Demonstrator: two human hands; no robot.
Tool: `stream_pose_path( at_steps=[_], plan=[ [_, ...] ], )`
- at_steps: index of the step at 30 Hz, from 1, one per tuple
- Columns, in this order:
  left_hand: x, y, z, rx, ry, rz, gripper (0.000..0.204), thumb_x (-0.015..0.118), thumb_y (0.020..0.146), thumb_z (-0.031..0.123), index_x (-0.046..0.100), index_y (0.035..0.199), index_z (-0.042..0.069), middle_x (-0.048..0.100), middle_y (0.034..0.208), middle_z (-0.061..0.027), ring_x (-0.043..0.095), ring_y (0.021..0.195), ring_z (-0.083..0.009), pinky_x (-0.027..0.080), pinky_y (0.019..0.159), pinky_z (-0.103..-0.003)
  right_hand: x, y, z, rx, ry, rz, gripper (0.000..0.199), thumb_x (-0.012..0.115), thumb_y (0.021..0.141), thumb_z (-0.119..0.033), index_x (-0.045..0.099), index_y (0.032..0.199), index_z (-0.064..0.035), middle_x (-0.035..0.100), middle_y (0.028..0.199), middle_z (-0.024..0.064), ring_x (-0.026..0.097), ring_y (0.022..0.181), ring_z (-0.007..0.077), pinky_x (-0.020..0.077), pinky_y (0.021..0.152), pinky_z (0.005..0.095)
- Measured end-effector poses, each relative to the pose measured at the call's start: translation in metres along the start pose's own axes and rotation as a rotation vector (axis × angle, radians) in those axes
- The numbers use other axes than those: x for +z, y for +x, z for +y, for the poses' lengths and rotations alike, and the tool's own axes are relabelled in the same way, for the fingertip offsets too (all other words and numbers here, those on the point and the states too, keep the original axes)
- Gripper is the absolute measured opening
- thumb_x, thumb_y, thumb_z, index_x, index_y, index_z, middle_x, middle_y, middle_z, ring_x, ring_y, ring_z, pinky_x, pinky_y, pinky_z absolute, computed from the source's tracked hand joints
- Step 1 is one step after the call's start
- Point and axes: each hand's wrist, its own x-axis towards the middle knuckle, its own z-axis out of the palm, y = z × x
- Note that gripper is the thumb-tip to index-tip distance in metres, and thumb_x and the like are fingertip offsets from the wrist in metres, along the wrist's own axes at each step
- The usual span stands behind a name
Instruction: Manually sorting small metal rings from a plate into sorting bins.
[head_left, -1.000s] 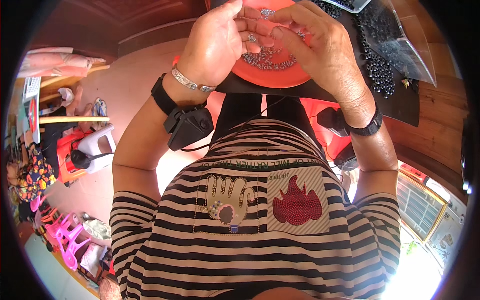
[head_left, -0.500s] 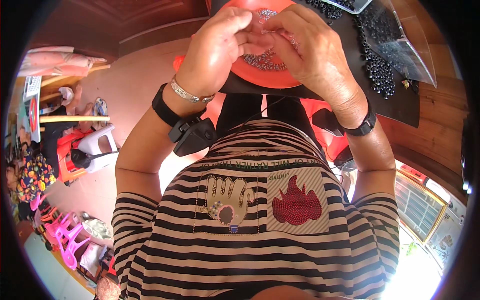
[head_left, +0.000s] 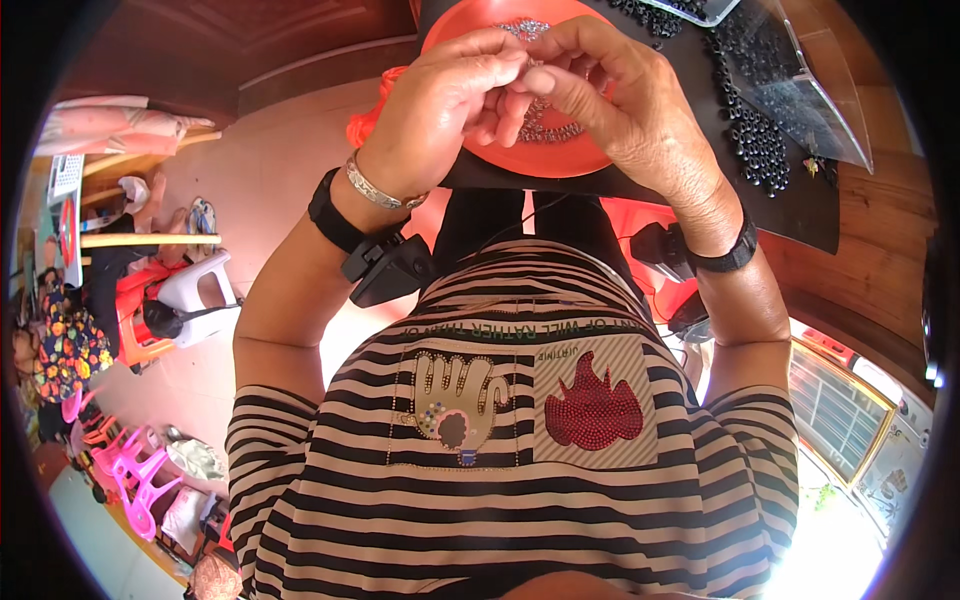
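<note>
Both my hands meet over a round red tray [head_left: 510, 160] at the top of the view. My left hand [head_left: 425, 110] is closed, its thumb and fingertips pinched together at the tray's middle. My right hand [head_left: 640, 115] pinches at the same spot, thumb against fingers. Whatever sits between the fingertips is too small to name. In the tray lie many small shiny silver pieces [head_left: 552, 132], partly hidden behind my fingers.
Shiny black beads [head_left: 757, 155] are spread on the dark tabletop [head_left: 805, 215] at the right. A clear plastic container [head_left: 825, 105] stands beside them. Red plastic [head_left: 368, 125] shows left of my left wrist. Stools and a seated person are farther left.
Both hands have shifted slightly; the right thumb now lies nearer the left fingertips. The left fingers have curled more, and more of the tray's left side shows.
</note>
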Motion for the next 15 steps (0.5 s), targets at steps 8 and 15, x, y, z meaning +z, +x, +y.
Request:
stream_pose_path(
  at_steps=[8,15],
  plan=[
    [-0.0005,-0.0001,0.0013,-0.050,-0.015,0.024,0.027,0.049,0.098,0.026,0.052,0.079,0.006,0.049,0.064,-0.0004,0.041,0.052,-0.0080,0.026,0.048,-0.022,0.0063,-0.0018,0.0075,-0.173,-0.150,0.009,0.012,0.066,0.091,-0.011,0.059,0.096,-0.0025,0.064,0.083,0.0074,0.067,0.071,0.0204,0.0534,0.063,0.0293],
    [-0.0052,0.0005,0.0029,-0.076,-0.137,-0.063,0.026,0.049,0.098,0.026,0.051,0.081,0.006,0.047,0.066,-0.0006,0.041,0.056,-0.0084,0.026,0.049,-0.023,0.0023,-0.0012,0.0087,-0.288,-0.175,0.051,0.010,0.066,0.092,-0.009,0.060,0.096,-0.0015,0.065,0.084,0.0065,0.067,0.073,0.0163,0.0535,0.066,0.0276]
  ],
)
